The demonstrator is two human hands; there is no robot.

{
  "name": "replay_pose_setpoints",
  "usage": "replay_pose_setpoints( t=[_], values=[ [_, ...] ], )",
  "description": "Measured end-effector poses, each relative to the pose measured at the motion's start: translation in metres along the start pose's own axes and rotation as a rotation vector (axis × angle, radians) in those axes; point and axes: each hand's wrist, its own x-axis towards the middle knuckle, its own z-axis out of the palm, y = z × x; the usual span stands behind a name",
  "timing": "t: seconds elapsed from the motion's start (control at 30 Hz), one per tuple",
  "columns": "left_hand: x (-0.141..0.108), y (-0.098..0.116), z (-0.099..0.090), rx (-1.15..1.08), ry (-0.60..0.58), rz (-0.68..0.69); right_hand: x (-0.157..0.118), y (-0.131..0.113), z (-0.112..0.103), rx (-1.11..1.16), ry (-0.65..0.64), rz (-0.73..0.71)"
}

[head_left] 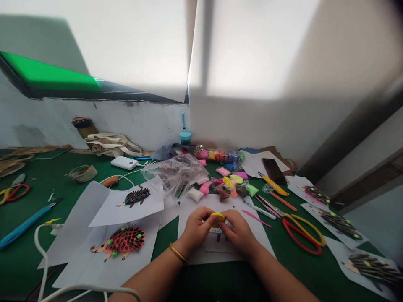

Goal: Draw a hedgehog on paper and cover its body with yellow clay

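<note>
My left hand (197,228) and my right hand (239,233) meet above a white sheet (190,251) at the front middle of the table. Between their thumbs and fingers they pinch a flat, round yellow clay piece (218,216). Below it, partly covered by my hands, a small figure with a speckled body and brown legs (218,238) shows on the paper. A pink modelling tool (256,218) and a white pen (262,210) rest right of my hands. Coloured clay packets (223,171) lie behind them.
Large scissors (300,230), a yellow cutter (273,184) and a phone (273,170) lie at the right. Hedgehog pictures (126,242) are on both sides. A blue cutter (27,226), white cable (40,247) and tape roll (83,173) are at the left. Crumpled plastic (178,170) lies behind.
</note>
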Motion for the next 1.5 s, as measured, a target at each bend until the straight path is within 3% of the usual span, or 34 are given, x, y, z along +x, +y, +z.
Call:
replay_pose_setpoints(
  t=[0.13,0.3,0.5,0.63,0.87,1.07,1.2,1.3,1.5],
  values=[
    [-0.003,0.005,0.002,-0.001,-0.014,0.066,0.000,-0.001,0.001,-0.015,0.021,0.057],
    [-0.003,0.004,0.004,0.029,0.012,0.074,0.001,-0.007,0.001,-0.068,-0.056,0.043],
    [-0.003,-0.001,0.007,-0.108,0.114,-0.051,0.001,-0.003,0.000,0.025,-0.033,-0.009],
    [-0.004,-0.003,0.011,-0.174,0.082,-0.081,0.000,0.002,0.003,0.011,-0.016,0.030],
    [-0.005,0.007,0.007,0.005,-0.050,0.066,0.001,0.001,0.003,-0.052,-0.024,0.088],
    [-0.003,-0.001,0.009,-0.083,0.087,-0.075,-0.001,0.004,-0.001,0.035,-0.050,0.125],
    [-0.004,-0.001,0.008,-0.226,0.029,-0.124,-0.004,0.010,-0.001,0.132,-0.044,0.170],
    [-0.004,0.002,0.007,-0.160,-0.023,-0.071,-0.005,0.011,0.000,0.142,-0.045,0.171],
    [-0.001,-0.001,0.006,-0.124,0.017,-0.133,-0.005,0.010,0.002,0.115,-0.087,0.147]
  ],
)
